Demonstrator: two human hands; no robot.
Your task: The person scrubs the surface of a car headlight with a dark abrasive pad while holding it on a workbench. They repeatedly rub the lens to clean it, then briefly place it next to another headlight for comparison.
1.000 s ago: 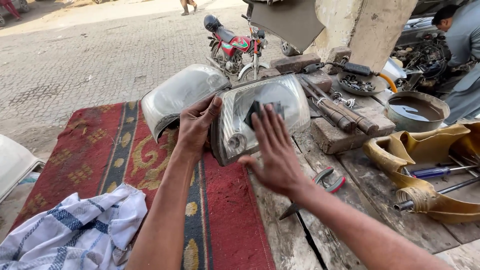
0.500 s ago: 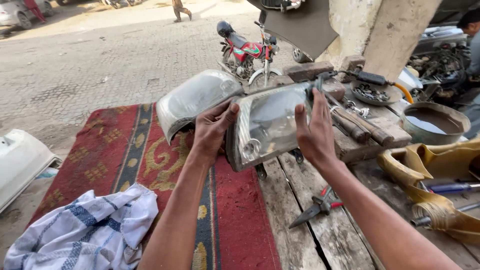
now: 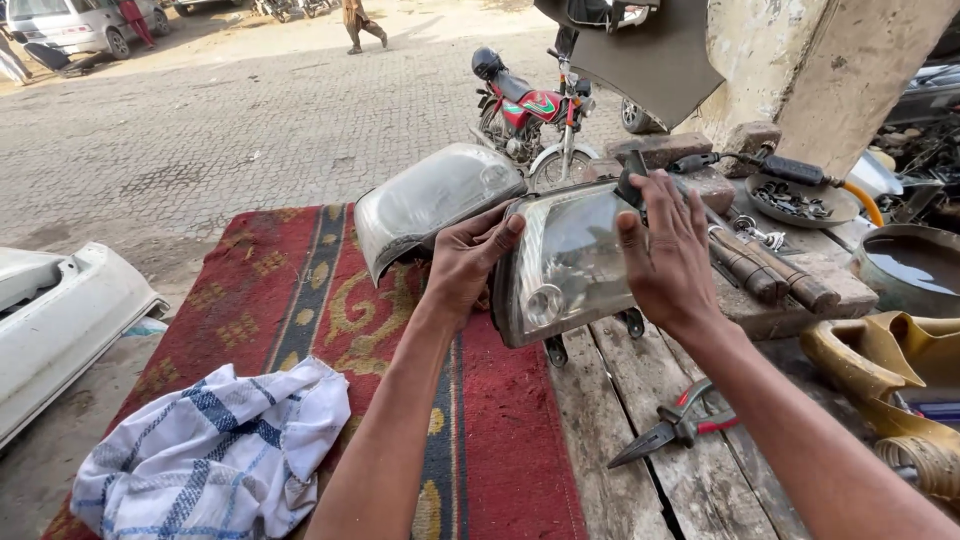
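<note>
Head view: left hand (image 3: 465,262) & right hand (image 3: 668,255) grip a clear-lensed chrome car headlight unit (image 3: 570,262) by its sides, fingers curled round the edges, lifted above red patterned rug (image 3: 300,300) and wooden plank bench (image 3: 640,450). Second headlight (image 3: 430,200) just behind. Red-handled pliers (image 3: 680,425) lie on the planks; blue-checked white cloth (image 3: 220,450) on the rug.

cloth (image 3: 215,455) on rug (image 3: 300,300), pliers (image 3: 680,425) right
</note>
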